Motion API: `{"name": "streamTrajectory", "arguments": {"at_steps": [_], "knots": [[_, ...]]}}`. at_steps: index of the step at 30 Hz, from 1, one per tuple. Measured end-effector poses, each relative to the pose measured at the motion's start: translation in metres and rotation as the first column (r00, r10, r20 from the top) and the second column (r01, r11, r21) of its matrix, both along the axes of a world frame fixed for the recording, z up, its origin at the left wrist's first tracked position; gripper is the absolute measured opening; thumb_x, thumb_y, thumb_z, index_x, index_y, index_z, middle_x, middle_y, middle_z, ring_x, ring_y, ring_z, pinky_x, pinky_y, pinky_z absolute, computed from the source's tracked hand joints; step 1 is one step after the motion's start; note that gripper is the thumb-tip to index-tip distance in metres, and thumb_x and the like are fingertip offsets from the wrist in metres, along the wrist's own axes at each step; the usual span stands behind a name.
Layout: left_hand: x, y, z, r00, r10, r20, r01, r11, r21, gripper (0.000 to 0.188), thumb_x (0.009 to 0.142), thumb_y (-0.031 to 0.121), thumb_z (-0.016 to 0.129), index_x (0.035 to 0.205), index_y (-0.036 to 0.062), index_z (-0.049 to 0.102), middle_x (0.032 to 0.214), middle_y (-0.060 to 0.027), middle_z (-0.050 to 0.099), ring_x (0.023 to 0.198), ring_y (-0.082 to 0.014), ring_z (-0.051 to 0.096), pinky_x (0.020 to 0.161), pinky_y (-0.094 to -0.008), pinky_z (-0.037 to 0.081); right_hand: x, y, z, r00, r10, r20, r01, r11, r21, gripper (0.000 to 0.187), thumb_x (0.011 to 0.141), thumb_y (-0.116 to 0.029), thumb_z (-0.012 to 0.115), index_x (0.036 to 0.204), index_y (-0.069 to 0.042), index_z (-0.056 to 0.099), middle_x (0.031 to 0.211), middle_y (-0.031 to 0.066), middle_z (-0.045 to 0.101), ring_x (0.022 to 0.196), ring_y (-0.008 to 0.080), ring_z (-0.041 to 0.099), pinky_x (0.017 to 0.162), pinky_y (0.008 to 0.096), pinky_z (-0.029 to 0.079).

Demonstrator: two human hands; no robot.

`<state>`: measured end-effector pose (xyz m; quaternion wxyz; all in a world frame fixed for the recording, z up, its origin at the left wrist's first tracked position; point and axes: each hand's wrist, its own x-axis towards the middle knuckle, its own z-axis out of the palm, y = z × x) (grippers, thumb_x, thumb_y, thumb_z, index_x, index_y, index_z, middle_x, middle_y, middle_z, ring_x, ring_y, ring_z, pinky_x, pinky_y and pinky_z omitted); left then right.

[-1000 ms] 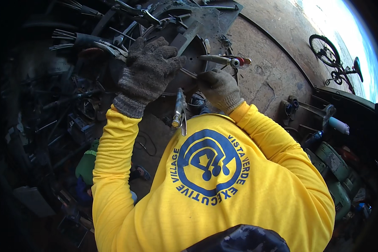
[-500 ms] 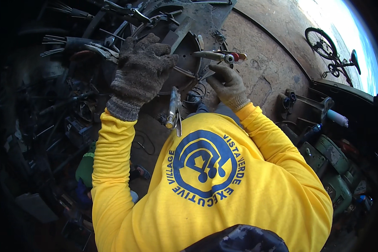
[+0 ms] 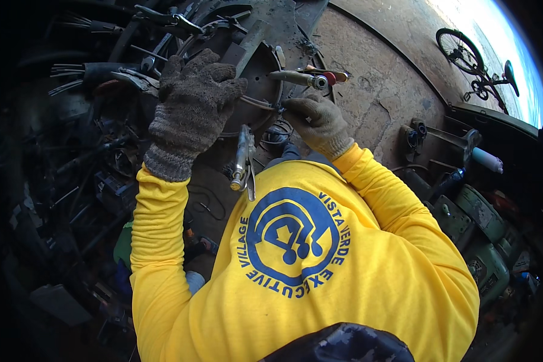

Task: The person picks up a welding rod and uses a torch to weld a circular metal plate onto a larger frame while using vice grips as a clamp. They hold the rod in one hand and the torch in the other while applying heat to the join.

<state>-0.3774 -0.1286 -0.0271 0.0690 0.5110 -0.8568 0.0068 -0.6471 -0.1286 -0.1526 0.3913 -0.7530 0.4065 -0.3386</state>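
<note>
My left hand (image 3: 193, 111), in a dark knitted work glove, lies palm down over a metal workpiece, fingers slightly apart. The workpiece has a dark round plate (image 3: 259, 78) with a curved rim and a flat metal bar (image 3: 251, 45) across it. At its right edge, my right hand (image 3: 321, 125), in a lighter glove, has thumb and fingers pinched together; what they hold is mostly hidden. Locking pliers (image 3: 243, 158) hang from the near rim. A second pair with a red part (image 3: 301, 78) juts out to the right, just beyond my right fingertips.
More locking pliers (image 3: 169, 19) and another clamp (image 3: 137, 79) grip the far left parts. Bundles of thin rods (image 3: 72, 71) stick out at left. Green machine housings (image 3: 489, 268) stand at lower right. A bicycle (image 3: 479, 72) is at far right.
My right hand has shifted slightly left, its fingertips now against the rim. A small pointed metal piece seen at those fingertips is now mostly hidden. My left hand keeps its place on the workpiece.
</note>
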Motion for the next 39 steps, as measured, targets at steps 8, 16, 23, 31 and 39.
{"name": "streamTrajectory", "arguments": {"at_steps": [8,16,23,31,39], "knots": [[0.002,0.001,-0.003,1.000,-0.010,0.020,0.011,0.999,-0.032,0.027,0.089,0.026,0.075,0.115,0.0247,0.077,0.124,-0.0014,0.071,0.131,-0.0278,0.061,0.120,-0.0597,0.032,0.022,-0.002,0.010,0.995,0.012,-0.104,-0.016,0.999,-0.037,0.019,0.086,-0.016,0.077,0.104,-0.011,0.081,0.087,0.0127,0.073,0.079,0.0324,0.072,0.070,0.0414,0.058],[-0.002,0.006,-0.006,0.999,-0.016,-0.035,0.012,0.994,-0.109,0.032,0.081,0.022,0.082,0.113,0.0196,0.079,0.120,-0.0019,0.073,0.127,-0.0274,0.063,0.111,-0.0546,0.040,0.028,-0.003,0.016,0.987,0.007,-0.162,-0.006,1.000,0.008,0.016,0.087,-0.022,0.073,0.100,-0.014,0.081,0.092,0.0113,0.074,0.084,0.0337,0.073,0.074,0.0436,0.059],[-0.003,0.007,-0.008,1.000,0.006,-0.004,-0.006,0.996,-0.092,0.031,0.085,0.025,0.079,0.116,0.0215,0.079,0.124,-0.0009,0.073,0.134,-0.0276,0.060,0.120,-0.0572,0.032,0.029,-0.003,0.019,0.981,0.000,-0.196,0.007,0.999,0.032,0.015,0.088,-0.022,0.072,0.099,-0.013,0.080,0.094,0.0115,0.074,0.086,0.0341,0.073,0.075,0.0441,0.059],[-0.014,0.016,-0.019,0.995,-0.050,0.086,0.055,0.997,-0.052,0.037,0.089,0.028,0.075,0.125,0.0231,0.075,0.129,-0.0030,0.072,0.142,-0.0307,0.055,0.127,-0.0610,0.024,0.029,-0.002,0.019,0.985,0.012,-0.174,0.002,0.997,0.083,0.017,0.088,-0.021,0.073,0.101,-0.012,0.080,0.097,0.0113,0.075,0.088,0.0338,0.074,0.078,0.0433,0.059],[-0.018,0.015,-0.021,0.998,-0.063,-0.012,0.063,0.997,-0.047,0.042,0.088,0.027,0.075,0.131,0.0244,0.072,0.132,-0.0021,0.072,0.142,-0.0311,0.055,0.125,-0.0600,0.028,0.028,-0.001,0.019,0.989,0.025,-0.147,-0.009,0.994,0.109,0.019,0.089,-0.017,0.079,0.106,-0.009,0.080,0.097,0.0140,0.076,0.087,0.0322,0.074,0.078,0.0398,0.059]]}}
